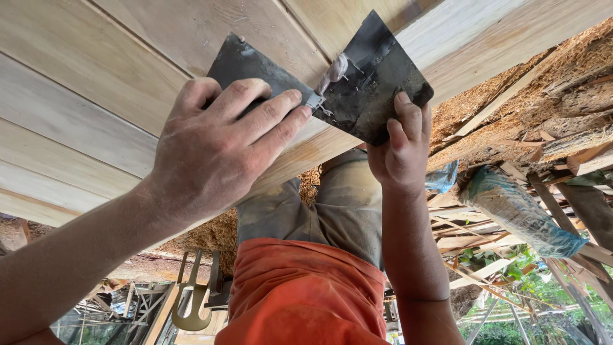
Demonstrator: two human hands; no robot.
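While pressing against the pale wooden plank surface (pixel 96 83), gripping a dark flat metal scraper blade (pixel 246 64) with the left hand (pixel 217 144), fingers (pixel 274 112) stretched close together along the blade and pointing toward its lower corner. Pinching a second dark metal scraper blade (pixel 377 83) at its lower edge with the right hand (pixel 403 150), thumb and fingertips closed on that edge. Meeting blade to blade near the middle of the planks, with a grey smear of putty (pixel 335 69) lying right where the two blades touch. Lying tilted, both blades, close beside a groove between two planks. Showing below the hands: grey-green trousers (pixel 338 204) and an orange shirt (pixel 300 294). Resting well apart, toward the right edge: a bluish wrapped bundle (pixel 523 214) among loose wooden slats (pixel 472 230) and sawdust (pixel 498 96).
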